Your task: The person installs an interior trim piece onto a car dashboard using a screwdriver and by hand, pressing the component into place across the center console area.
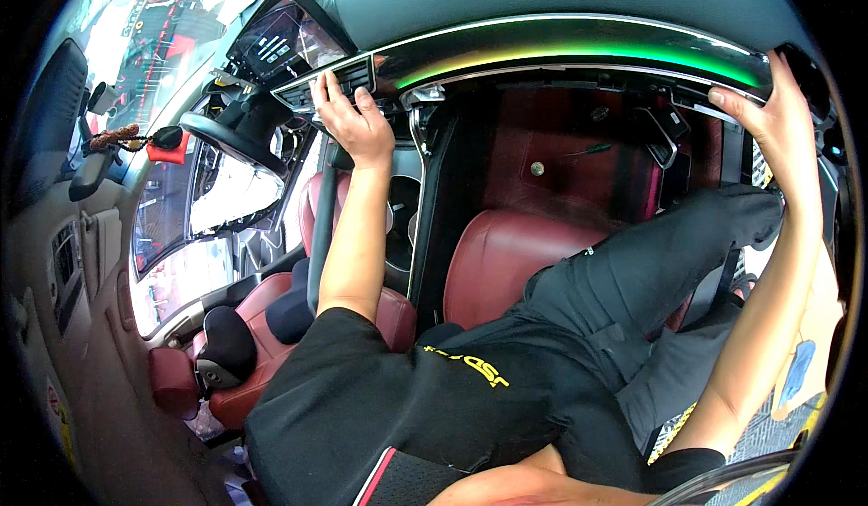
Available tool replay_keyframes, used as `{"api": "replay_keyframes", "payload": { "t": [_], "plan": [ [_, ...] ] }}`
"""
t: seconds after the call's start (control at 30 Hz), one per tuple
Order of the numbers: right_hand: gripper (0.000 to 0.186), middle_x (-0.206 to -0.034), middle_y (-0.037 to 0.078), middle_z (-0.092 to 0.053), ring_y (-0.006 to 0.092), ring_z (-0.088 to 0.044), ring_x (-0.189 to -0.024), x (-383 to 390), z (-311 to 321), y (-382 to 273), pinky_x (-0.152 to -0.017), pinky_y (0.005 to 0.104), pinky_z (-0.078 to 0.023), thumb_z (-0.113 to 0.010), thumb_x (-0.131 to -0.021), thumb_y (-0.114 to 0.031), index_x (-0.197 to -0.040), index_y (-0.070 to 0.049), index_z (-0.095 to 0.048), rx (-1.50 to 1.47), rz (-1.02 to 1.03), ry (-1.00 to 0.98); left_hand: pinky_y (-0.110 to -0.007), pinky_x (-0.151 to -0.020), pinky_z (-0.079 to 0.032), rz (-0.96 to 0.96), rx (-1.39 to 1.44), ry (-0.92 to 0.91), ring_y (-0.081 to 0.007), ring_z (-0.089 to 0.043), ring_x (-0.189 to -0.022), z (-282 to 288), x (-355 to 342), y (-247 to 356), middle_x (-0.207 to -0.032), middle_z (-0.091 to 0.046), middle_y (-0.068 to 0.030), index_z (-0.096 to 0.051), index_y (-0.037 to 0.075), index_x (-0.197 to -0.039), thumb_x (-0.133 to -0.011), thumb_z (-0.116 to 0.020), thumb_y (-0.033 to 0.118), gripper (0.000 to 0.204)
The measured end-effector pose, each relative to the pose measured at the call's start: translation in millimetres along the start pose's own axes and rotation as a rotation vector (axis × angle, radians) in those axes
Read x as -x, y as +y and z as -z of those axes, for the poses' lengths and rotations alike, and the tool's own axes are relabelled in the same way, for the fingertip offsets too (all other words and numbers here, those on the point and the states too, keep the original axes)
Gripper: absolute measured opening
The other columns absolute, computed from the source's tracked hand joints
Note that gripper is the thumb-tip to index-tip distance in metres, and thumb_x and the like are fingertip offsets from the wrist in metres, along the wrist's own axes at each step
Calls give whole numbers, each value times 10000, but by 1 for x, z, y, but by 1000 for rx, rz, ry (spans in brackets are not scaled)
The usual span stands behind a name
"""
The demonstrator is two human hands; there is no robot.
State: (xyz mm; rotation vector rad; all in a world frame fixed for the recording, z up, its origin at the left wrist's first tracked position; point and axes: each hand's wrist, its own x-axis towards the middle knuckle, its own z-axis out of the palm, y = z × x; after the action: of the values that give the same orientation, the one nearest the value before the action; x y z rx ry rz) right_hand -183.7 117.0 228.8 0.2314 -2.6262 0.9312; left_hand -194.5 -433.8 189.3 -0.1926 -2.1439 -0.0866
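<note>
A long black dashboard trim panel (579,43) runs across the front of the car, with a strip in it glowing from yellow to green. At its left end is the centre air vent (348,83). My left hand (355,126) lies against this vent, its fingers stretched out and thumb apart. At the panel's far right end, my right hand (779,99) grips the corner, thumb at the lower edge and fingers over the end. Part of those fingers is hidden. Beneath the panel, the dashboard's lower side is open and dark, with brackets showing.
A screen (285,36) stands left of the vent, near the steering wheel (233,142). My legs cross the red passenger seat (506,253) toward the open door side at right. Below lies a red footwell floor (561,167). Beads hang from the mirror (90,176).
</note>
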Motion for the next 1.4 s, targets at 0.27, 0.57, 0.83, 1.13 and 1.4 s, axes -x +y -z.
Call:
{"api": "replay_keyframes", "payload": {
  "t": [0.27,0.57,0.83,1.13,1.4],
  "plan": [
    [814,-1221,241,-716,401,-689,-1154,2,-6,13,-1014,453,-521,-889,-770,-480,-1368,9,-631,268,39,174,-515,-1198,-338,-22,72,8,-454,-450,-1404,-5,-12,-8,-1515,-457,-310,-516,-111,-1451,-1094,-523,318,558],
    [857,-1473,184,-610,356,-578,-1356,53,-18,21,-1145,456,-449,-900,-774,-443,-1478,-67,-588,394,131,465,-469,-1261,-281,181,-89,-73,-448,-388,-1497,16,-13,-129,-1595,-416,-328,-484,-137,-1480,-1062,-471,208,543],
    [506,-1462,175,-617,350,-551,-1388,176,-41,55,-1183,461,-396,-778,-973,-243,-1416,-50,-629,145,-167,509,-468,-1255,-300,134,-133,-246,-446,-440,-1463,26,-31,-134,-1541,-490,-318,-486,-115,-1491,-1000,-498,110,540],
    [466,-1479,217,-553,376,-508,-1402,294,-94,139,-1205,466,-364,-679,-1031,-287,-1410,-23,-615,183,-610,385,-504,-1179,-389,-358,128,-126,-420,-514,-1359,9,-31,103,-1449,-541,-267,-555,-101,-1447,-928,-620,83,555],
    [458,-1483,221,-540,390,-503,-1409,296,-87,148,-1203,452,-375,-692,-1009,-256,-1393,-17,-615,30,-657,382,-503,-1159,-395,-229,2,-41,-425,-517,-1341,2,-24,71,-1440,-540,-264,-579,-90,-1411,-990,-562,130,475]
  ]
}}
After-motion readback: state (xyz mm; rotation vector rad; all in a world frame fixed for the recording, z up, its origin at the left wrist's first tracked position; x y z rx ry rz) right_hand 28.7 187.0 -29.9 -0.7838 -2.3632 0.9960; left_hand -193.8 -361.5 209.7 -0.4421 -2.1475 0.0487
